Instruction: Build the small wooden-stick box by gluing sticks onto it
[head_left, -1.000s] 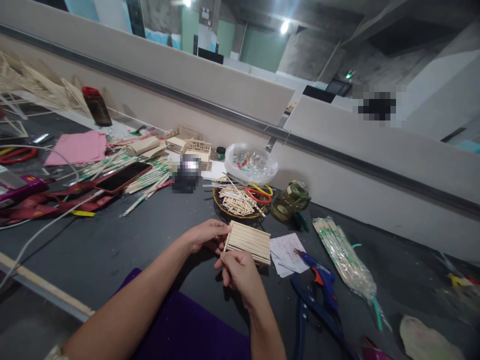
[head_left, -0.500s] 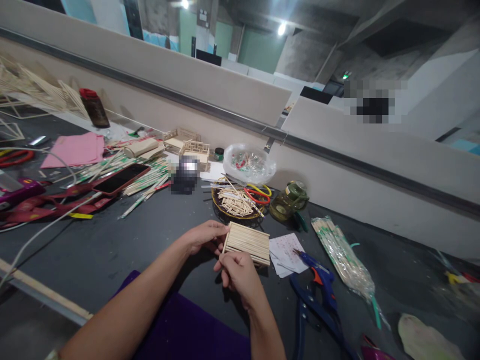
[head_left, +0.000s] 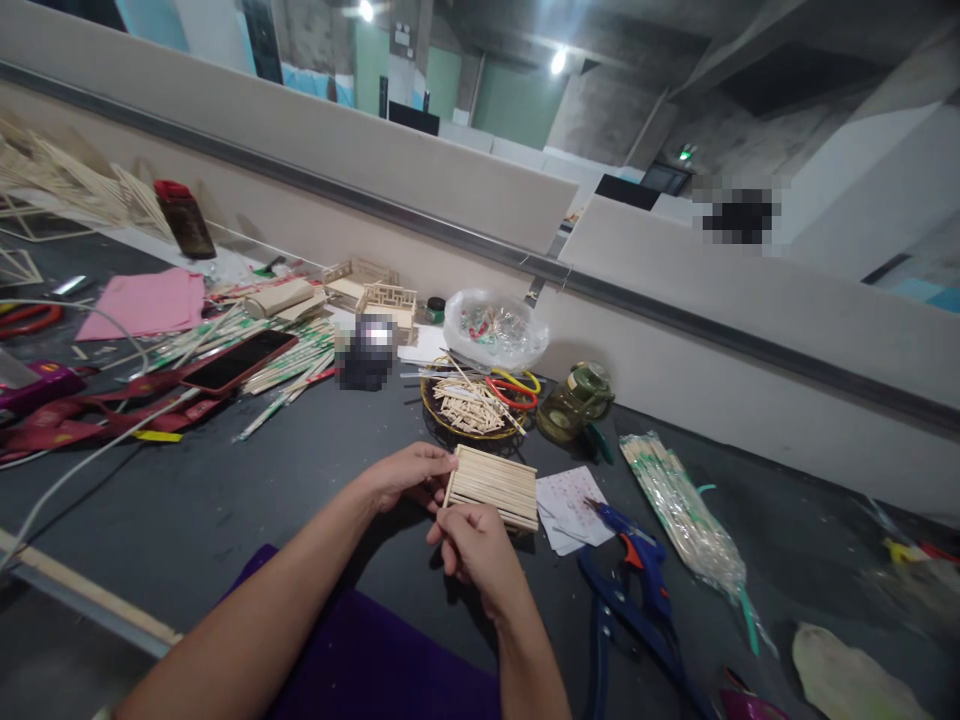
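Note:
A flat panel of wooden sticks laid side by side is held just above the dark table. My left hand grips its left edge with fingers curled. My right hand pinches its near edge, fingers closed. A round tray of short loose sticks sits right behind the panel. A blue glue gun lies to the right of my right hand, on and beside a white paper.
A bag of long sticks lies at right. A green glass jar, a clear bag, a phone, pink paper, a white cable and small stick models crowd the back and left. A partition wall runs behind.
Both hands and the stick panel stay as they were; only the camera view shifts slightly.

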